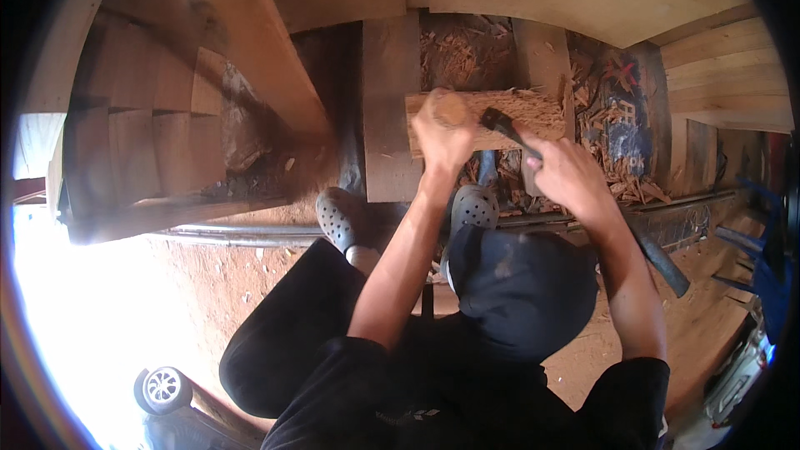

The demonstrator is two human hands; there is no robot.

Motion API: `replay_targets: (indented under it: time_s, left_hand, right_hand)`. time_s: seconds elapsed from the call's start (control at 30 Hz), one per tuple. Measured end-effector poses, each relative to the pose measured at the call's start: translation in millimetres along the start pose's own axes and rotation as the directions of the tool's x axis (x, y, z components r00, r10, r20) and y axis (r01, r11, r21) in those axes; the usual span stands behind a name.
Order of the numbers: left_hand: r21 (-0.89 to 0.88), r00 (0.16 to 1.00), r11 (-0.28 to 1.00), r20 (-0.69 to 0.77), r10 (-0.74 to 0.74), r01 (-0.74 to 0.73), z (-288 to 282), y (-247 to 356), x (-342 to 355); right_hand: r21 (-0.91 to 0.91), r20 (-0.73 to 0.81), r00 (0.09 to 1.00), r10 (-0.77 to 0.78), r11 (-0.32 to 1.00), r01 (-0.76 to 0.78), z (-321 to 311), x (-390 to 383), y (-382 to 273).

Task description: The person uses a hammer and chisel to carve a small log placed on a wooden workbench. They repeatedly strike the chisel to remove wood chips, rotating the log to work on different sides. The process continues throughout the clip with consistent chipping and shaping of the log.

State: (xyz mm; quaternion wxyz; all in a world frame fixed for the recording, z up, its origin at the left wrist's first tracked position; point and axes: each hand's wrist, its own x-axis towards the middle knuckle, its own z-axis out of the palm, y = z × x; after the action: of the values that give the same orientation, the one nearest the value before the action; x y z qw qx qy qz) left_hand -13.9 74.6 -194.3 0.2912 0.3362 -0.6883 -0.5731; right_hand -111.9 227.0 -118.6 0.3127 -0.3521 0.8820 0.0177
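Note:
My left hand (442, 143) is closed around a light wooden piece with a round end (452, 108), its lower part hidden by my fingers. It is over the left end of a rough-surfaced wooden board (533, 110), its face torn and splintered. In my right hand (568, 171), closed as well, is a dark hammer (510, 129). My grip is close to its head, and the handle's thick end sticks out past my forearm. The hammer's head is just right of the wooden piece, apart from it, above the board. Slight blur softens both hands.
The board lies across two upright-running planks (392, 58). Wood chips (642, 183) are heaped around it. A thick wooden beam (267, 42) slants at the left, beside stacked blocks (133, 142). Metal rails (242, 235) run near my shoes (475, 204). A wheel (162, 387) is at lower left.

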Motion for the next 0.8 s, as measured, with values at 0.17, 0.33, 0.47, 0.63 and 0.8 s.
replay_targets:
  time_s: [0.17, 0.33, 0.47, 0.63, 0.8]
  left_hand:
    - [-0.557, 0.94, 0.813, -0.154, -0.304, 0.171, -32, -35, 7]
    - [-0.607, 0.955, 0.784, -0.134, -0.266, 0.133, -42, -73, 7]
    - [-0.572, 0.959, 0.817, -0.179, -0.218, 0.079, -33, -50, 5]
    - [-0.091, 0.996, 0.994, -0.061, -0.058, 0.053, -10, -33, 4]
    - [-0.28, 1.0, 0.96, 0.011, -0.016, 0.019, -36, -57, 8]
  right_hand:
    - [-0.004, -0.029, 0.998, 0.05, 0.999, -0.05, -5, 3, -5]
    - [0.003, -0.019, 1.0, -0.006, 1.0, 0.006, 3, -3, -10]
    - [-0.014, 0.003, 1.0, -0.013, 1.0, 0.013, 1, -4, -11]
    - [-0.083, 0.03, 0.999, -0.03, 0.996, 0.032, -2, -3, -19]
    - [-0.112, 0.032, 0.999, -0.032, 0.993, 0.035, 1, 3, -25]
